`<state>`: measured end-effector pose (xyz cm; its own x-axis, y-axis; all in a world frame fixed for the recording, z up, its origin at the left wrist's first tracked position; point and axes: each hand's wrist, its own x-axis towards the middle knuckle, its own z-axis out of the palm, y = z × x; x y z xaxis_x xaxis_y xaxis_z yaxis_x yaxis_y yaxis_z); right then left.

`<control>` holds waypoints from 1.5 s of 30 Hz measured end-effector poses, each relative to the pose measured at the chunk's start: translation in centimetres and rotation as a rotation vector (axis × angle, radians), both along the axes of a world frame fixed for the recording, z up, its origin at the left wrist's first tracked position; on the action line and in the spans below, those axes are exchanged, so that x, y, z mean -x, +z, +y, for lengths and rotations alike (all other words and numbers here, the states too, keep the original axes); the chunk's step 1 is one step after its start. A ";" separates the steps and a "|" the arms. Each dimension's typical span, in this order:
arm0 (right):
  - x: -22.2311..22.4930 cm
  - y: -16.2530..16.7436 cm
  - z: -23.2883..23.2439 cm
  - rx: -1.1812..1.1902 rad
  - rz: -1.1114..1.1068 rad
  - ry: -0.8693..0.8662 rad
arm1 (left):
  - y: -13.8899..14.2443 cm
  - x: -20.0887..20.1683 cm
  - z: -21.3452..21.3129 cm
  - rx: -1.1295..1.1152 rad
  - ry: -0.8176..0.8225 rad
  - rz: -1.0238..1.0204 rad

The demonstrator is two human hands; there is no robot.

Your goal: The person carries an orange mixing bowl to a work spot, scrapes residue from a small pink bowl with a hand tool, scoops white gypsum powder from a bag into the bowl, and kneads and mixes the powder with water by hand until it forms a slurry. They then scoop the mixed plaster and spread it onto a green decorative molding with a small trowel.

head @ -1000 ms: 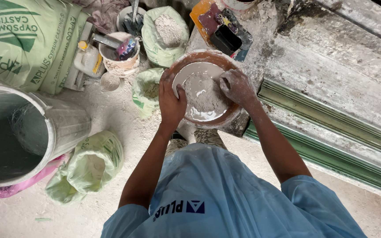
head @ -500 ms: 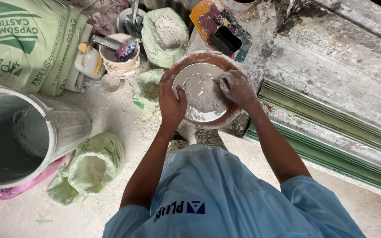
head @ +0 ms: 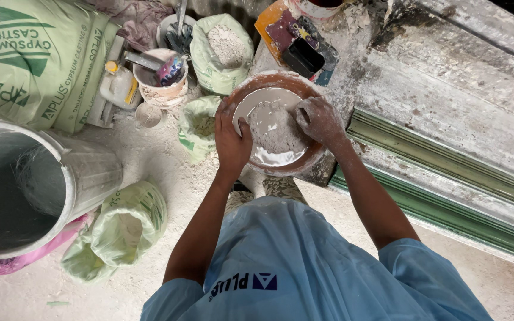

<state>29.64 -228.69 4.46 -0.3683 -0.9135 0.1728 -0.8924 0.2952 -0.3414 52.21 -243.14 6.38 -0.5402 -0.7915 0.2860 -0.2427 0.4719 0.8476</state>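
Note:
A round brown bowl [head: 251, 86] rests on the edge of a dusty workbench and holds wet white plaster with a grey powdery heap [head: 275, 128] in the middle. My left hand [head: 232, 139] grips the bowl's near-left rim, thumb inside. My right hand [head: 319, 120], coated in white powder, presses its fingers into the heap from the right side. Both forearms reach forward from my light blue shirt.
A large grey bucket [head: 87, 172] stands at left, with green powder sacks [head: 37, 59] behind it. Open green bags [head: 224, 47] and small tubs [head: 162, 80] sit beyond the bowl. A green moulded strip [head: 447, 190] runs along the bench at right. Small trowels [head: 301, 44] lie behind the bowl.
My right hand's fingers have shifted slightly within the plaster heap. My left hand stays on the bowl's rim.

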 end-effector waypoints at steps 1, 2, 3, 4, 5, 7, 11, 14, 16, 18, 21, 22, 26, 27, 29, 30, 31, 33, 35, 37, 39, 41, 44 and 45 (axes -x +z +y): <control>0.0 0.0 0.0 0.008 0.002 0.001 | -0.1 0.0 0.0 -0.005 -0.005 0.010; 0.0 0.1 0.0 0.017 -0.002 0.004 | -0.1 0.0 0.0 -0.010 -0.008 0.020; 0.0 0.1 0.0 0.031 -0.005 0.010 | -0.2 0.1 0.0 -0.011 -0.007 0.032; 0.0 0.1 -0.1 0.046 -0.005 0.020 | -0.3 0.2 -0.1 0.007 0.002 0.036; 0.0 0.2 -0.2 0.071 0.005 0.031 | -0.5 0.2 -0.1 0.024 0.014 0.040; 0.0 0.2 -0.5 0.124 0.024 0.065 | -0.8 0.3 -0.3 0.043 0.035 0.058; 0.1 -0.2 -1.3 0.211 0.065 0.130 | -1.5 0.4 -0.7 0.072 0.080 0.125; 0.3 -0.4 -1.6 0.245 0.045 0.178 | -1.6 0.5 -0.8 0.092 0.116 0.095; 0.4 -0.6 -1.8 0.231 0.048 0.197 | -1.3 0.6 -1.0 0.108 0.126 0.061; 0.2 -0.3 -2.0 0.223 0.096 0.223 | -0.8 0.5 -1.2 0.125 0.148 0.034; -0.5 0.8 -2.6 0.190 0.115 0.270 | 0.0 0.2 -1.3 0.042 0.203 0.008; -0.8 1.4 -2.8 0.171 0.114 0.285 | 0.2 0.1 -1.3 0.056 0.222 0.029; -1.6 2.5 -4.0 -0.094 0.123 0.179 | 0.7 -0.3 -1.1 -0.017 0.303 0.012; -1.7 2.4 -4.6 -0.152 0.105 0.182 | 0.7 -0.4 -1.0 -0.069 0.321 -0.017; -1.4 1.9 -5.9 -0.193 0.194 0.296 | 0.7 -0.4 -0.9 -0.032 0.370 -0.033; -1.0 1.6 -6.7 -0.170 0.300 0.408 | 0.7 -0.4 -0.8 -0.016 0.393 -0.042; -0.7 1.5 -7.8 -0.141 0.408 0.517 | 0.7 -0.4 -0.8 -0.029 0.408 -0.043; -0.7 1.3 -10.2 -0.168 0.489 0.638 | 0.8 -0.4 -0.8 -0.052 0.434 -0.049; -1.4 1.9 -12.6 -0.286 0.410 0.665 | 1.0 -0.4 -0.7 -0.034 0.464 -0.067; -2.6 2.8 -14.7 -0.493 0.170 0.593 | 1.1 -0.4 -0.4 -0.043 0.497 -0.097; -3.8 3.4 -16.4 -0.491 0.048 0.701 | 0.9 -0.2 0.3 -0.076 0.535 -0.131; -4.9 4.1 -17.5 -0.583 -0.049 0.720 | 0.4 -0.1 1.3 0.020 0.554 0.009; -5.9 4.7 -18.5 -0.719 -0.096 0.685 | -0.6 -0.2 2.2 0.025 0.598 0.094; -6.1 4.8 -18.6 -0.743 -0.101 0.676 | -0.9 -0.2 2.4 0.000 0.610 0.097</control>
